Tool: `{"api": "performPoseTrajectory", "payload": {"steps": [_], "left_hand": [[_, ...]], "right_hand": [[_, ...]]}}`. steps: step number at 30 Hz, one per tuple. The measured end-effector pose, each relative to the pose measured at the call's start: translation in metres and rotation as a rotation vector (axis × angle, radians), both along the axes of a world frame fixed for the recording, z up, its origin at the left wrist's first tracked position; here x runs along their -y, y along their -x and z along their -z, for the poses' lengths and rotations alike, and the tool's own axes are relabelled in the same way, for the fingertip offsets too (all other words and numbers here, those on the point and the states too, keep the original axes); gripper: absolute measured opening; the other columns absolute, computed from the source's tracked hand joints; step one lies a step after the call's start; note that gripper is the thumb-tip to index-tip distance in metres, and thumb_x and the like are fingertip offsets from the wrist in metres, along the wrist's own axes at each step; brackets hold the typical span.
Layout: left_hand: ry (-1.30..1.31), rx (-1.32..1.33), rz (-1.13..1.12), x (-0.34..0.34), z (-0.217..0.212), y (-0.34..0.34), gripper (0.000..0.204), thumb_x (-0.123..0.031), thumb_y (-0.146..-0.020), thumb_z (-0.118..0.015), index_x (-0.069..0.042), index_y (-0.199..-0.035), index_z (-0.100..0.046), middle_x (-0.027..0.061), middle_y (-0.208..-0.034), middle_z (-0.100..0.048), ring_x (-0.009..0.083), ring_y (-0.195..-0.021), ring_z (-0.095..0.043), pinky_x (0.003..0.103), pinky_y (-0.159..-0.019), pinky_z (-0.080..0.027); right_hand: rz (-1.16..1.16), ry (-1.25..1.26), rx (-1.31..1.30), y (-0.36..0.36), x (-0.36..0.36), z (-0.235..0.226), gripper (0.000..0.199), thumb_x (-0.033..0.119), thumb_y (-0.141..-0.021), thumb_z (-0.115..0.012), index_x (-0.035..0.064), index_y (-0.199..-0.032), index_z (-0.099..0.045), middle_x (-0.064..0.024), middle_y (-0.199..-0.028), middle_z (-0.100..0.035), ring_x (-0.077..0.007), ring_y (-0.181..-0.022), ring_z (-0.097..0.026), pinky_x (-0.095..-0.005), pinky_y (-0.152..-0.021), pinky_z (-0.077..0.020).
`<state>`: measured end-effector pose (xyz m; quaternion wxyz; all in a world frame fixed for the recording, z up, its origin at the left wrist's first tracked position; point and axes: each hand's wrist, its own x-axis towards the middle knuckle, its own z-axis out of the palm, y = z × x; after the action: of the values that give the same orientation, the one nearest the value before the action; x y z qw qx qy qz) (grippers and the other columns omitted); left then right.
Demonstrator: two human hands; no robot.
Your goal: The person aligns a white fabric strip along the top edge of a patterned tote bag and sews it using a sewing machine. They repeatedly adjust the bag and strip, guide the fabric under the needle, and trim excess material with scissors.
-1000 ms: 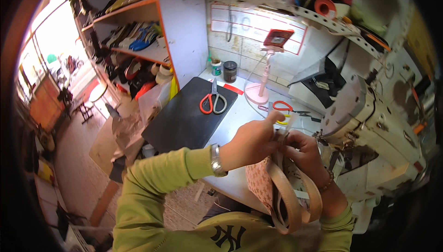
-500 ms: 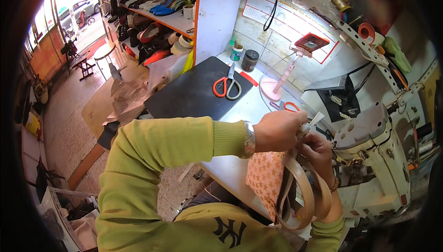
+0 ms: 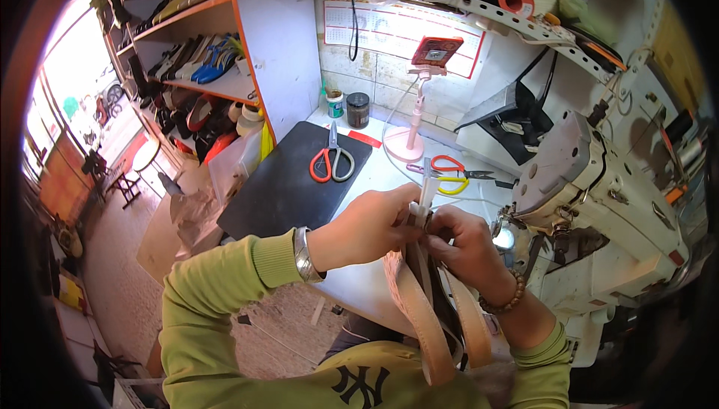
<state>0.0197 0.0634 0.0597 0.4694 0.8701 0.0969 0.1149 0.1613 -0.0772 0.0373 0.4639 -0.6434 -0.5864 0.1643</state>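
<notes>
Both hands are together over the front of the white table, on the upper edge of a bag with tan strap handles (image 3: 419,311). My left hand (image 3: 378,218) has its fingers closed on that edge, beside a whitish strip (image 3: 429,190) that sticks up from it. Fingers bent, my right hand (image 3: 466,244) pinches the same edge from the other side. The handles loop down below my hands toward my body. My fingertips partly hide what lies between them, and most of the bag's body is out of sight.
A white sewing machine (image 3: 599,199) stands at the right. Scissors (image 3: 330,160) lie on a black mat (image 3: 269,192). Beyond my hands are yellow-handled snips (image 3: 454,184), red-handled scissors (image 3: 448,162), a pink stand (image 3: 406,143) and a dark jar (image 3: 358,111). Shoes fill the shelf (image 3: 202,87) at left.
The view has swung. My hands and the bag have shifted left, away from the sewing machine, uncovering the red- and yellow-handled tools. The bag has turned, and its star-patterned side has mostly gone from view.
</notes>
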Motion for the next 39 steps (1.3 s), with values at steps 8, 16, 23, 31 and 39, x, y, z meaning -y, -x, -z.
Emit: {"api": "performPoseTrajectory", "payload": {"steps": [8,16,23,31,39], "left_hand": [[-0.031,-0.049,-0.052,0.002,0.001,0.002,0.031,0.0,-0.085,-0.063,-0.003,-0.114,-0.051,0.0033,-0.086,-0.06,0.0064,-0.075,-0.058,0.024,-0.064,-0.05],[0.115,-0.048,-0.04,0.001,0.003,0.003,0.032,0.003,-0.088,-0.058,-0.001,-0.118,-0.049,0.0026,-0.093,-0.06,0.0066,-0.084,-0.059,0.025,-0.072,-0.05],[0.157,-0.036,-0.034,0.002,0.002,0.005,0.035,0.003,-0.088,-0.06,-0.002,-0.12,-0.047,0.0004,-0.088,-0.058,0.0043,-0.08,-0.056,0.022,-0.069,-0.048],[0.112,-0.028,-0.083,0.001,-0.001,0.003,0.036,-0.001,-0.086,-0.062,-0.003,-0.116,-0.043,-0.0014,-0.071,-0.05,0.0054,-0.059,-0.051,0.021,-0.051,-0.042],[0.1,-0.04,-0.125,0.002,0.001,-0.005,0.035,0.0,-0.082,-0.06,-0.002,-0.112,-0.042,0.0009,-0.066,-0.052,0.0067,-0.054,-0.051,0.023,-0.047,-0.043]], "right_hand": [[-0.036,-0.006,-0.041,-0.001,0.002,-0.004,0.013,0.008,-0.077,-0.068,-0.0006,-0.082,-0.06,-0.0135,-0.074,-0.062,-0.0253,-0.067,-0.063,-0.0331,-0.062,-0.049],[-0.033,0.008,-0.101,-0.004,0.005,-0.002,0.014,0.01,-0.079,-0.068,-0.0009,-0.082,-0.06,-0.0125,-0.074,-0.063,-0.0234,-0.065,-0.062,-0.0323,-0.062,-0.0489],[-0.03,0.01,-0.099,-0.013,0.008,-0.004,0.014,0.012,-0.082,-0.066,-0.0012,-0.084,-0.061,-0.0137,-0.076,-0.062,-0.0216,-0.068,-0.062,-0.0322,-0.065,-0.0487],[-0.042,-0.297,-0.124,0.02,0.11,-0.086,0.035,0.014,-0.09,-0.058,0.0011,-0.123,-0.052,-0.0178,-0.125,-0.052,-0.0224,-0.114,-0.054,-0.032,-0.097,-0.0423],[-0.234,0.041,-0.411,0.045,0.093,-0.049,0.043,0.026,-0.097,-0.05,-0.0015,-0.13,-0.045,-0.0186,-0.137,-0.043,-0.0255,-0.126,-0.045,-0.0374,-0.105,-0.0366]]}}
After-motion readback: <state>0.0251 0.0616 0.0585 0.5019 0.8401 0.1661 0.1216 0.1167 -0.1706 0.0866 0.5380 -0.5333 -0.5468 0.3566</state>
